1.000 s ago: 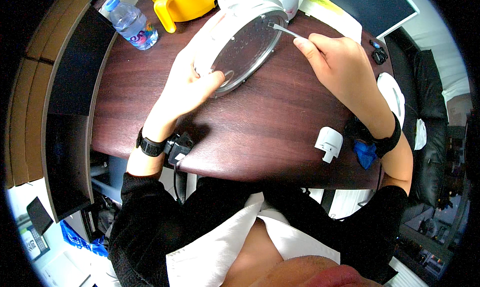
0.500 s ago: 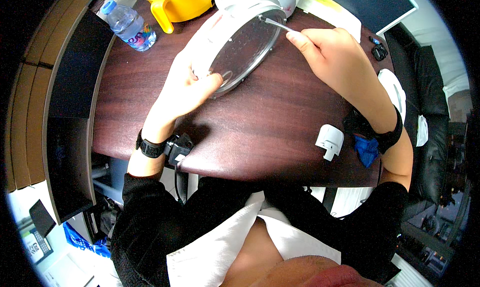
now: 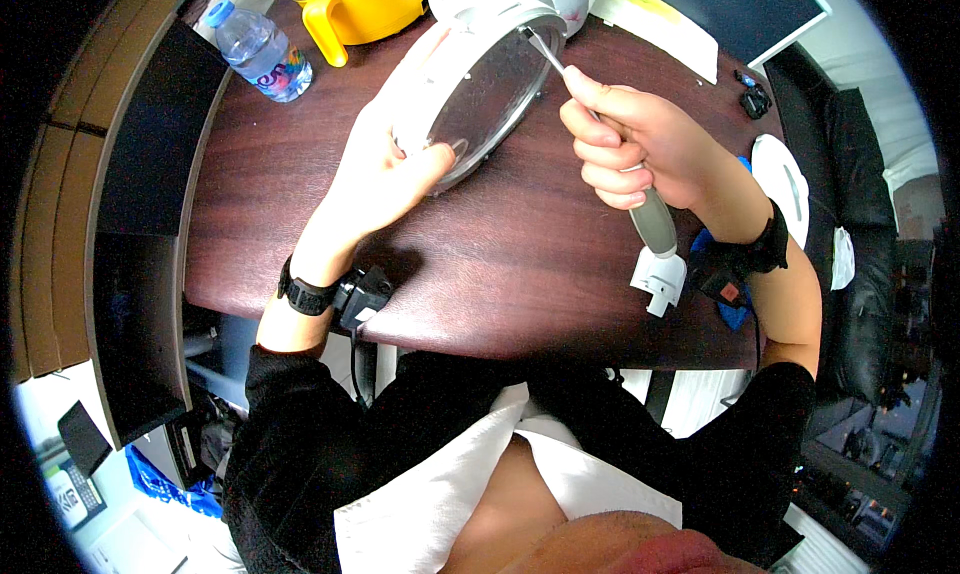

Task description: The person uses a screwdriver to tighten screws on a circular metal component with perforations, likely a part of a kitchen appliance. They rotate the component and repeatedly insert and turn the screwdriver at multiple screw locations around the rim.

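We are reaching both forearms forward from the lower edge, sleeves pushed up past the elbows. Our left hand is curling around what it holds, thumb pressing on top and fingers wrapping beneath, wrist bending slightly inward. Our right hand is closing in a fist-like grip, knuckles facing left, index finger extending forward, with the wrist angling toward the left hand.

From my feed I saw a dark reddish wood desk in bright light, a black leather chair off to the right, tan wooden shelving on the left, and pale floor underneath.
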Demonstrator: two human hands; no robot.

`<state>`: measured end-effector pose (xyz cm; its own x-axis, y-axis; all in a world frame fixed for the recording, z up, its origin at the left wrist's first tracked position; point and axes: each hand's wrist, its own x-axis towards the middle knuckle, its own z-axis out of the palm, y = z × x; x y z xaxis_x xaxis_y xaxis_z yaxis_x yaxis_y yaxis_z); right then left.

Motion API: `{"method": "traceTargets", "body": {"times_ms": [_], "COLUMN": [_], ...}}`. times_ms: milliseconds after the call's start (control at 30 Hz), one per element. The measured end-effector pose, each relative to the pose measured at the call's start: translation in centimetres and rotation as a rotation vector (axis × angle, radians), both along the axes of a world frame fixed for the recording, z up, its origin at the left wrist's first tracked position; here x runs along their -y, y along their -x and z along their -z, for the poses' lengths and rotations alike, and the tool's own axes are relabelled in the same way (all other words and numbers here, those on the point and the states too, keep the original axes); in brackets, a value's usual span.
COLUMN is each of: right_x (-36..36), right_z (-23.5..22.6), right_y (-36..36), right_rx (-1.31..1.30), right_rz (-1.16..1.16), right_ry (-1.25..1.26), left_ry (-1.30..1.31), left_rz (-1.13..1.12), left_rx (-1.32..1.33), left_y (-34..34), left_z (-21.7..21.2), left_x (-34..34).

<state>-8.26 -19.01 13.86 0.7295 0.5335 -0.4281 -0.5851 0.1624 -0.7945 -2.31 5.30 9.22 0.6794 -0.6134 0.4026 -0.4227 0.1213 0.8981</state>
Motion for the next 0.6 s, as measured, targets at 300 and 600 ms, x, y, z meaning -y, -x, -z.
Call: {"method": "traceTargets", "body": {"times_ms": [300,600], "right_x": [1.1,0.4], "right_z": [0.4,-0.6], "right_y": [1.0,1.0], "right_rx": [1.436,1.531], "right_rz": [0.330,0.285], "right_ry": [1.465,1.639], "left_ry": [-0.002,-0.071], "left_rz": [0.001,0.016], "left_rx": [0.030,0.006], "left_y": [-0.3,-0.1], "left_z": [0.2,-0.1], "left_x": [-0.4,-0.5]}}
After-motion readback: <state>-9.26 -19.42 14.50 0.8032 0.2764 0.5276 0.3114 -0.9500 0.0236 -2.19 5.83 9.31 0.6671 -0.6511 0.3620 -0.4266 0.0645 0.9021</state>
